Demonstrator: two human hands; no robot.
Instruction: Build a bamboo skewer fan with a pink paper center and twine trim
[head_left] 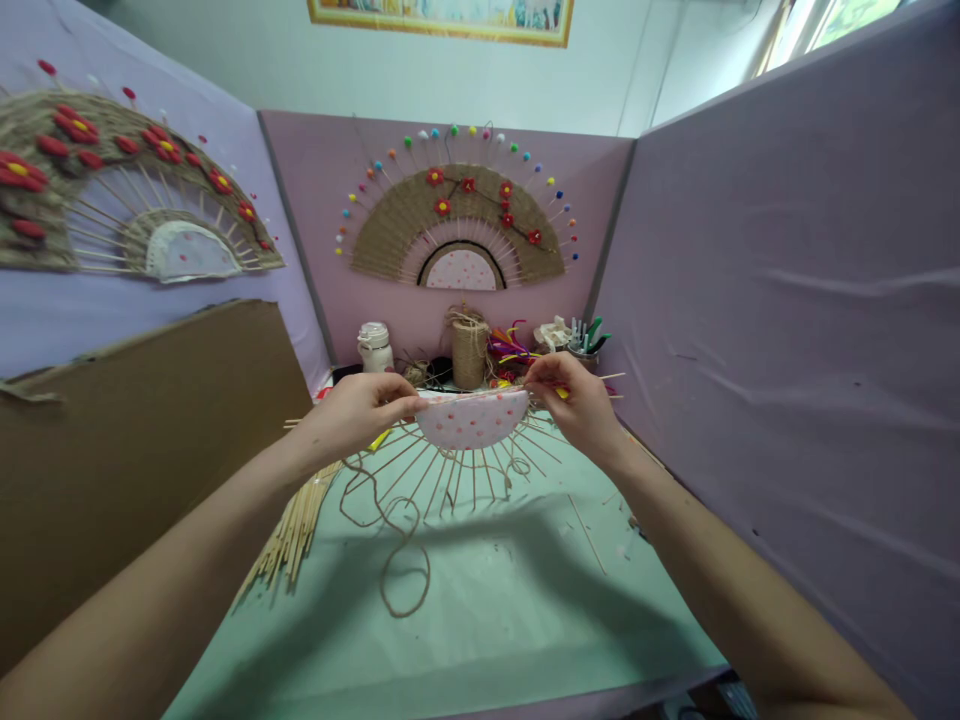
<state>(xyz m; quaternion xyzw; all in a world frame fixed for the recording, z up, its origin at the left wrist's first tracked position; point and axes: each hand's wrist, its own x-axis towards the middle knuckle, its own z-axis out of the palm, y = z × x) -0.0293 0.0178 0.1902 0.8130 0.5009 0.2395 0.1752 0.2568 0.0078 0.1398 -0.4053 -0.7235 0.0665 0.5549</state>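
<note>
A gold-framed picture [442,18] hangs on the wall [450,85]

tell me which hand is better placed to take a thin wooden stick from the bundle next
Probably the left hand: the bundle of thin wooden sticks lies on its side, while the right hand would reach across. Both hold the dotted half-circle, so either must let go first.

Framed picture [441,24]: top is cut off by the upper edge.
Left fan [52,125]: outer end is cut off.
Window [851,18]: only a corner is shown.
Sticks [474,480]: inner ends are covered by the half-disc [471,422].
Bottle [375,346]: base is hidden by the left hand [381,396].
Items below table [721,700]: too dark to be identified.
</note>
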